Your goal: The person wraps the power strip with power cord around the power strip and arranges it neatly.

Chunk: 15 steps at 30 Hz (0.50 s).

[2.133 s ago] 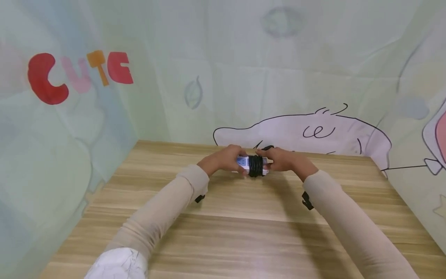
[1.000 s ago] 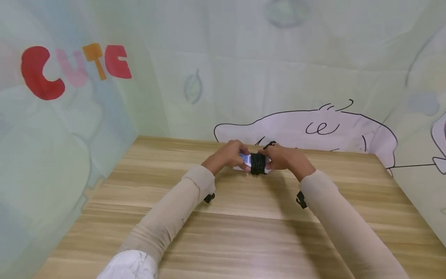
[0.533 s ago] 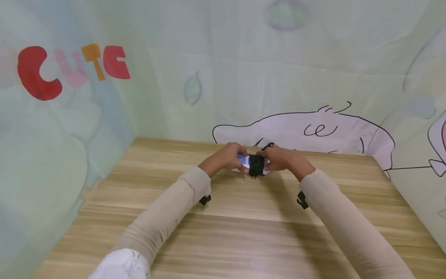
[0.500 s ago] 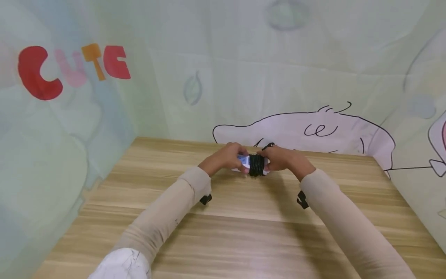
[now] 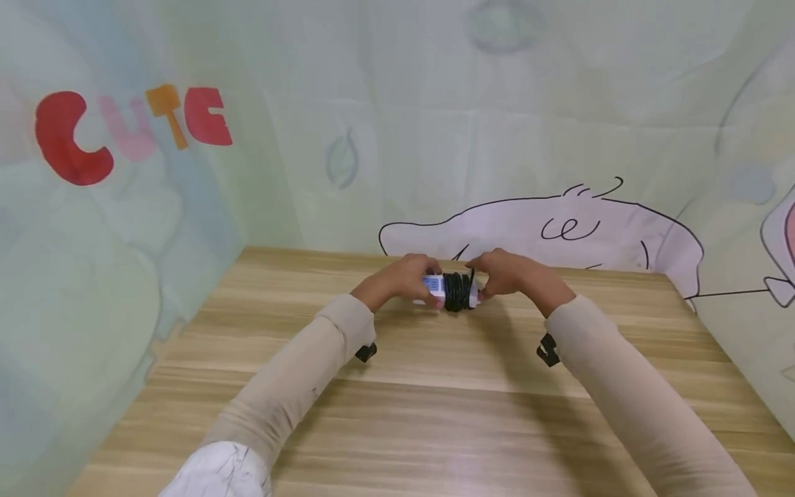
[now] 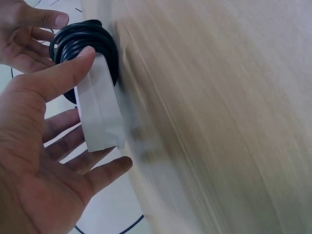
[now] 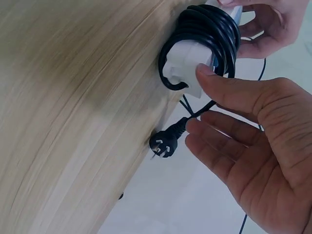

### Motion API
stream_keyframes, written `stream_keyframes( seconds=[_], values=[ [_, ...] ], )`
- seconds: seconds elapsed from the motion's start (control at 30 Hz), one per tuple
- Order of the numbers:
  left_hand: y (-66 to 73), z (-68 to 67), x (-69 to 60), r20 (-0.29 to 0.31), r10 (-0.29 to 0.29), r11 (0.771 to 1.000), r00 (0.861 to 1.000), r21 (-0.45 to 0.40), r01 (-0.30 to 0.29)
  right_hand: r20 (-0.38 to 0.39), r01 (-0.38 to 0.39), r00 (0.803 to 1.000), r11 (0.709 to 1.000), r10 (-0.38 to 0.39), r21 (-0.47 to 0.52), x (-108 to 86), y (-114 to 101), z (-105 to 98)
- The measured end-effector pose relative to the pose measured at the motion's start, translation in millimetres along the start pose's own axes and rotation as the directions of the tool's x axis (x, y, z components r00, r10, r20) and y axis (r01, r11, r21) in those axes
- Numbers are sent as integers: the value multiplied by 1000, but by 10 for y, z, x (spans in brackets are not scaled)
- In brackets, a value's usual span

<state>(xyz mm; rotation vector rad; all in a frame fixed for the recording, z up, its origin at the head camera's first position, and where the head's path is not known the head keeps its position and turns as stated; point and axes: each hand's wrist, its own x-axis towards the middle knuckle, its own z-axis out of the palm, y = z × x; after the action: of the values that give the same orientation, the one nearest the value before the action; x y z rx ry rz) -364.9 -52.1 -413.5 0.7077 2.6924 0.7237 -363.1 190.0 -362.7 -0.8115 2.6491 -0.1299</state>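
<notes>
A white power strip (image 5: pixel 434 284) with blue sockets lies near the far edge of the table, black power cord (image 5: pixel 457 292) wound round its right half. My left hand (image 5: pixel 406 277) holds its left end, thumb on one side and fingers on the other. At the right end is my right hand (image 5: pixel 506 270), its fingertips at a strand of cord rising from the coil. In the right wrist view, the thumb (image 7: pixel 229 87) lies against the strip and coil, while the other fingers meet the cord beside the black plug (image 7: pixel 164 143). My right hand hides the plug in the head view.
The wood-grain table (image 5: pixel 428 428) meets a printed cloth wall (image 5: pixel 298 179) at the back and sides. Just beyond the strip is the table's far edge, with the plug hanging by it. A black strap piece (image 5: pixel 548 350) hangs below the right cuff.
My right hand has shifted slightly right and away from the coil, and a cord strand now rises toward its fingertips. The left hand keeps its hold on the power strip.
</notes>
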Motion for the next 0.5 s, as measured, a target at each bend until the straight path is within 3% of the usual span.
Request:
stream_keyframes(
  seconds=[0.37,0.5],
  values=[
    [-27,24,-66,-8,0,1000,1000,-12,0,-105,53,993,997,-59,-58,-98,54,89],
    [-16,15,-70,-6,2,1000,1000,-4,-2,-119,30,992,995,-41,-92,-135,47,109]
  ],
)
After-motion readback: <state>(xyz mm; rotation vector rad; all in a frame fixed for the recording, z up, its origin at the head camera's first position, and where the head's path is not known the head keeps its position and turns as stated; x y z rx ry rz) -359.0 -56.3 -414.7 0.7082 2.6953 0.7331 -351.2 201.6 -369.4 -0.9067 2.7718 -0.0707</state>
